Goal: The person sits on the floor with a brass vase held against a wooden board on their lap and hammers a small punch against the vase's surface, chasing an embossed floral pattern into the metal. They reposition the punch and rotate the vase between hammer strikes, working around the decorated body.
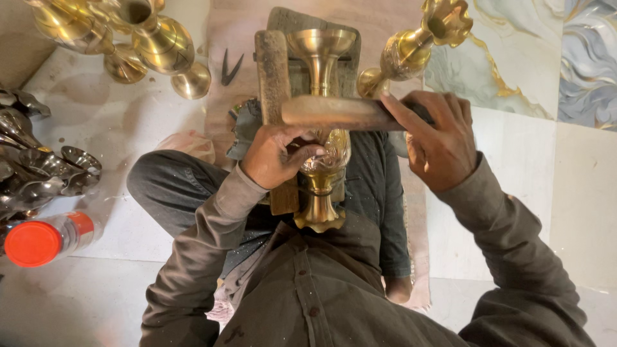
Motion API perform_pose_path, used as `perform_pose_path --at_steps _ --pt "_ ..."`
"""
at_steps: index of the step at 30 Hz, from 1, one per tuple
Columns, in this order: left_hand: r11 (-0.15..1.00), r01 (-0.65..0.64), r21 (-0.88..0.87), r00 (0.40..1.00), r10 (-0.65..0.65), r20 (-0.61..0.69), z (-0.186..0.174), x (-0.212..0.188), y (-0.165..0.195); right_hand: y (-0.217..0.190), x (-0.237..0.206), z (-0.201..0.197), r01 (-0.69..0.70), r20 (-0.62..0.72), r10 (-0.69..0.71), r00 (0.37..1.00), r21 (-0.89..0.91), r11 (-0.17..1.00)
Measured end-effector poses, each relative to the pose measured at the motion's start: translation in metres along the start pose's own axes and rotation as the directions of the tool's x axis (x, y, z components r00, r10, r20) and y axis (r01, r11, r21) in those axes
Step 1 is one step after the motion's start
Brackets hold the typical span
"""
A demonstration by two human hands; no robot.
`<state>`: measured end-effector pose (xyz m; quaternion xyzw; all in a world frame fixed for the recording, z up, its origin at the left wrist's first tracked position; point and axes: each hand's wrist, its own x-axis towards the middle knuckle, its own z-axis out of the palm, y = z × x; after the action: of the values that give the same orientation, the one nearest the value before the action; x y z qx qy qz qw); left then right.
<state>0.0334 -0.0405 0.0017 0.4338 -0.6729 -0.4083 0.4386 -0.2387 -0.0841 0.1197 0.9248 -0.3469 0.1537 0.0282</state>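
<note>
A brass vase (321, 115) lies lengthwise on a wooden rest (272, 77) over my lap, its flared mouth pointing at my chest. My left hand (273, 157) grips the vase's bulging body, fingers curled around it. My right hand (437, 138) holds one end of a flat wooden block (331, 112) that lies crosswise over the vase's neck, touching it. The vase's foot, near the top of the view, points away from me.
Several finished brass vases (154, 42) lie at the upper left, and another (411, 48) at the upper right. Dark metal pieces (38, 170) pile up at the left edge. A bottle with a red cap (38, 241) lies at the lower left. Small shears (230, 69) rest on the marble floor.
</note>
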Motion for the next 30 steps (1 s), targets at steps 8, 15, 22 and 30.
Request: perform_pose_path --at_steps 8,15,22,30 --pt "0.999 -0.026 0.026 0.999 0.027 -0.033 -0.003 0.003 0.011 0.011 -0.009 0.013 -0.049 -0.022 0.051 0.998 0.084 0.995" --pt "0.996 -0.038 -0.078 0.999 0.037 -0.013 -0.003 0.0 0.004 0.015 -0.012 0.017 -0.031 -0.064 0.052 0.997 0.289 0.957" --pt "0.995 -0.098 0.0 0.993 0.098 -0.062 -0.001 -0.003 -0.001 0.003 -0.011 0.012 -0.11 -0.124 0.179 0.976 0.43 0.896" --pt "0.997 -0.071 -0.017 0.997 0.071 -0.017 -0.005 -0.003 -0.005 0.005 -0.017 0.011 -0.166 -0.081 0.223 0.971 0.443 0.881"
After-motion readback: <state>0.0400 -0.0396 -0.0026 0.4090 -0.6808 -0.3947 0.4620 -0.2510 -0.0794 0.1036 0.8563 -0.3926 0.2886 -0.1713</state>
